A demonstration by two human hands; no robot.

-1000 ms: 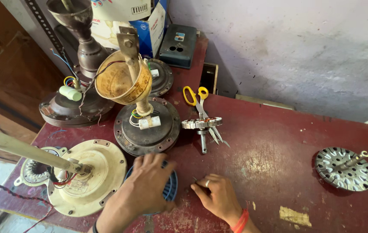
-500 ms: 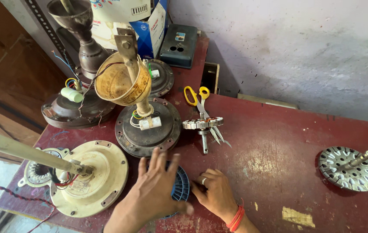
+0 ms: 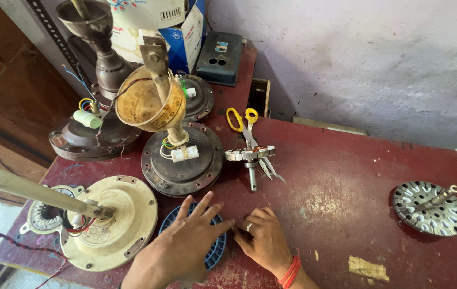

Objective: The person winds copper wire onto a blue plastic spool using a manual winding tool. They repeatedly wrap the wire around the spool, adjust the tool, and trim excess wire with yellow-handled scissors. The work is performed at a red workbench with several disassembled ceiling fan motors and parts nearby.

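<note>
Blue slotted disc (image 3: pixel 213 256) under spread left hand (image 3: pixel 183 251), right hand (image 3: pixel 263 241) grip curled beside, scissors (image 3: pixel 247 134) beyond

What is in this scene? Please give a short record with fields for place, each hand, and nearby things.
place: worn red table by a pale wall
left hand: left hand lies flat, fingers spread, on a blue round part
right hand: right hand rests on the table, fingers curled, next to the left hand; what it pinches cannot be seen
near: cream fan motor, dark fan motor, stator
far: scissors, silver rotor
</note>
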